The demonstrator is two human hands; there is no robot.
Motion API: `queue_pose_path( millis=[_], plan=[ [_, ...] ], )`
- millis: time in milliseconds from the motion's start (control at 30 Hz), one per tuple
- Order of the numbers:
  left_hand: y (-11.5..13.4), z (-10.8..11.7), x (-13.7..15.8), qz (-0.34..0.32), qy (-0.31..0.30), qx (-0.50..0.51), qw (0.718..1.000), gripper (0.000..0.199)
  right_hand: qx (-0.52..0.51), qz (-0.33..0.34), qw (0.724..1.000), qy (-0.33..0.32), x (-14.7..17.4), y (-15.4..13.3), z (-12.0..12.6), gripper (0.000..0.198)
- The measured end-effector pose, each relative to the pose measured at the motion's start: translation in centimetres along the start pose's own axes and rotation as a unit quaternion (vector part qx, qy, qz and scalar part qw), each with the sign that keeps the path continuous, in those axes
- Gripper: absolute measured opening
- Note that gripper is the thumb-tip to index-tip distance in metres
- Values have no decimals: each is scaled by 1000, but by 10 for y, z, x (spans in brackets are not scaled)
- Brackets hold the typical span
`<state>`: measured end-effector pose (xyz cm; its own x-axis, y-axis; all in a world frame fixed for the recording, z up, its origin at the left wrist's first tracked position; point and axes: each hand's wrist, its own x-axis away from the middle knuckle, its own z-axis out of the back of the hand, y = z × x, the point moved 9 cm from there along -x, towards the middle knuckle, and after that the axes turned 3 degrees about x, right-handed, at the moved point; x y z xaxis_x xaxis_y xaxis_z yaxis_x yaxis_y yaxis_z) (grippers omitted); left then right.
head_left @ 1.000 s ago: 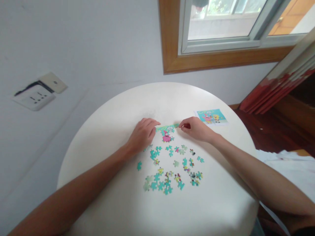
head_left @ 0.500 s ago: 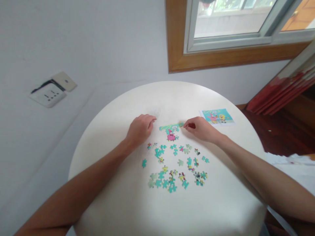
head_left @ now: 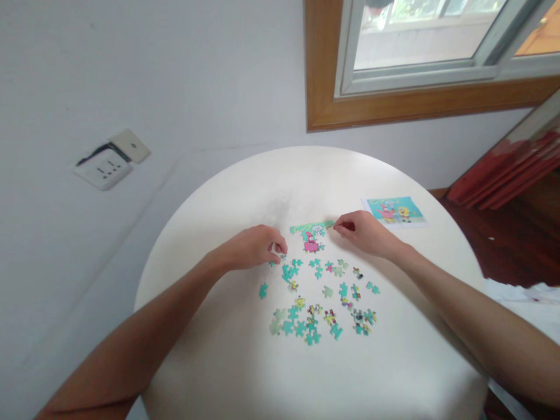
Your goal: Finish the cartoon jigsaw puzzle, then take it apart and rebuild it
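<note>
The joined part of a jigsaw puzzle [head_left: 311,240] lies mid-table, with a lettered top strip and a pink cartoon figure below it. My right hand [head_left: 356,229] is at the strip's right end, thumb and fingertips pinched on a puzzle piece [head_left: 330,226] there, which they partly cover. To the left of the joined part, my left hand [head_left: 261,246] hovers low over a couple of small loose pieces [head_left: 272,264]. Its thumb and curved fingers are apart, and the fingers partly hide those pieces. More loose puzzle pieces [head_left: 300,329] are scattered nearer to me, mostly turquoise, some yellow or pale.
A printed reference picture [head_left: 395,211] lies on the round white table [head_left: 210,361], beyond my right hand. Behind the table are the wall, a socket [head_left: 104,169] and a wood-framed window [head_left: 321,99]. A red curtain [head_left: 503,169] hangs at the right.
My left hand has come down towards me from beside the strip to the loose pieces, and its thumb and fingers have parted. My right hand stays at the strip's end. The view has shifted slightly.
</note>
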<state>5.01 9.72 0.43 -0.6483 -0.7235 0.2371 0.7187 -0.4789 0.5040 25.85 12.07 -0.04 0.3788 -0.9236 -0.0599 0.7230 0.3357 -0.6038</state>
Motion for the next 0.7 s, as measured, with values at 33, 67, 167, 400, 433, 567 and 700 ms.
queue_pose_path(
  millis=[33, 67, 167, 400, 433, 567, 700],
  plan=[
    [2, -3, -1, -6, -6, -7, 1000, 14, 2, 1, 1000, 0, 0, 0, 0, 23],
    [3, -5, -1, -8, -10, -14, 1000, 14, 4, 1, 1000, 0, 0, 0, 0, 23],
    [4, -7, -3, -9, -8, -33, 999, 16, 4, -1, 1000, 3, 1, -2, 1, 23],
    [14, -4, -1, -28, -10, -1, 1000, 10, 3, 3, 1000, 0, 1, -5, 0, 23],
    [15, -4, -1, -24, -12, 22, 999, 9, 4, 2, 1000, 1, 1, -4, 0, 23],
    [13, -1, -8, -7, 50, 125, 991, 8, 2, 7, 1000, 13, 0, -4, 1, 23],
    [1, 1, -14, 22, 96, 196, 976, 13, 1, 10, 1000, 19, 0, -4, 2, 24]
  ],
)
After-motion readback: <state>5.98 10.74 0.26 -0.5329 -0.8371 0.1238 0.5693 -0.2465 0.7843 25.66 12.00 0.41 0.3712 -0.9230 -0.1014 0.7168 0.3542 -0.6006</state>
